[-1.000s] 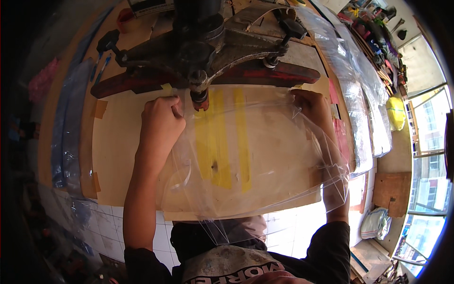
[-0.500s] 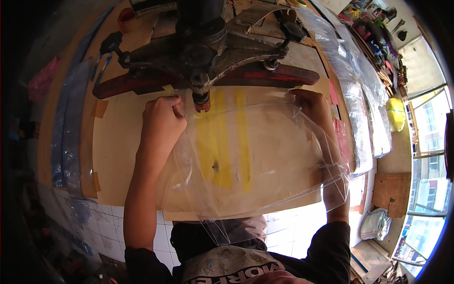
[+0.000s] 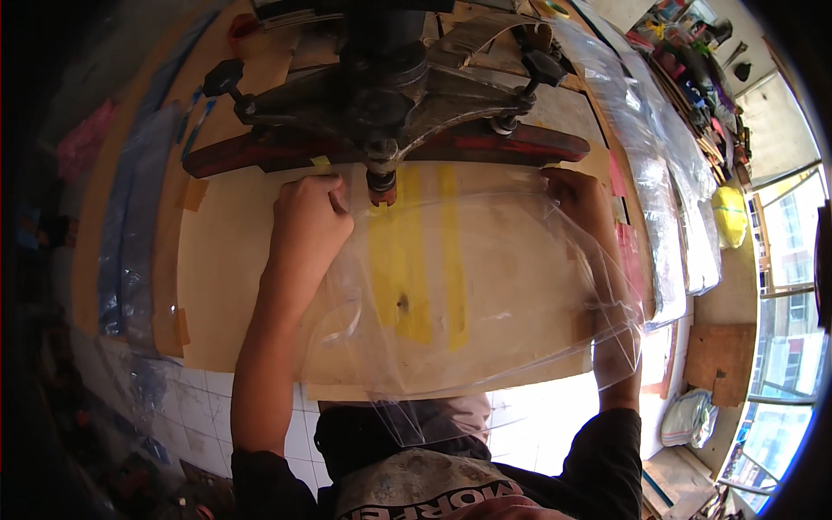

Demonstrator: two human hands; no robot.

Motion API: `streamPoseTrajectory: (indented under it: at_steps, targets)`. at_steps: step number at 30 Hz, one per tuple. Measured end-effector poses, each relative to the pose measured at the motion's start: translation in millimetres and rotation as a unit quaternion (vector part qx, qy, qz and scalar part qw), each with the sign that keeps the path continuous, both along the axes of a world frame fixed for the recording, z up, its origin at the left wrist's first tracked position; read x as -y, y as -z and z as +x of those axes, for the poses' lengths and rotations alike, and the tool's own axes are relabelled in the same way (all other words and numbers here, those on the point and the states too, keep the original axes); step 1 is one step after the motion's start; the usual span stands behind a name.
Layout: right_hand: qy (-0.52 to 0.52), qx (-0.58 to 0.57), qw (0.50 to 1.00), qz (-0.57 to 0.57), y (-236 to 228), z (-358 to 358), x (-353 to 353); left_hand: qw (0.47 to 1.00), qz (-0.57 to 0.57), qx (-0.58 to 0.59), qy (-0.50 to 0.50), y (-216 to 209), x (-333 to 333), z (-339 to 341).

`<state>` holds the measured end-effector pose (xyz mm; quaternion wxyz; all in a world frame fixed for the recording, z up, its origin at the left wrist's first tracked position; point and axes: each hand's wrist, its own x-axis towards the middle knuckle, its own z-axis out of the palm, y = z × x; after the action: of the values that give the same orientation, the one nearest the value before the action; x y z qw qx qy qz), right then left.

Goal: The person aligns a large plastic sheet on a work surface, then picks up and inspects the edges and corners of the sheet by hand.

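A clear plastic sheet (image 3: 511, 251) is spread between my hands and drapes over the board's near edge. My left hand (image 3: 314, 208) is closed on its far left part, near the black press head. At the far right, my right hand (image 3: 579, 192) pinches the sheet, which hangs over that forearm. Just beyond both hands runs a long dark red bar (image 3: 260, 149) under the metal press head (image 3: 368, 113). A small nozzle-like tip (image 3: 382, 192) points down between my hands. Yellow tape strips (image 3: 399, 286) show on the tan board (image 3: 234, 286) through the plastic.
Stacked clear plastic (image 3: 667, 260) lies along the table's right side, with bluish plastic strips (image 3: 126, 234) on the left. Blue pens (image 3: 198, 126) and a red tape roll (image 3: 245, 33) sit at the far left. A yellow bag (image 3: 729, 217) is at the right.
The view has shifted slightly, so the press and board appear a little further right. Both hands keep their hold on the plastic sheet.
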<state>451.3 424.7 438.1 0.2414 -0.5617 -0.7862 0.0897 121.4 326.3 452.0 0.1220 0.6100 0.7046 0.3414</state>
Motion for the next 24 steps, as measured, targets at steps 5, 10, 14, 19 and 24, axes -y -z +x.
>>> streamPoseTrajectory:
  at_steps: [5, 10, 14, 19, 24]
  targets:
    - [0.002, -0.017, 1.0, -0.005, -1, 1, 3, 1.0, 0.006, -0.01, -0.002, 2, -1, 0]
    - [-0.007, -0.033, 0.999, -0.011, 2, 6, 0, 0.998, 0.03, -0.048, 0.001, 1, 1, 0]
    - [-0.009, -0.036, 0.999, -0.017, 2, 5, 0, 0.999, 0.004, -0.038, 0.015, -7, 7, -1]
    - [-0.027, -0.057, 0.998, 0.007, 4, 9, 1, 0.996, -0.03, -0.077, 0.023, -19, 26, 4]
    - [-0.033, -0.088, 0.994, -0.049, -5, 20, 4, 0.995, -0.028, -0.08, 0.05, -24, 35, -1]
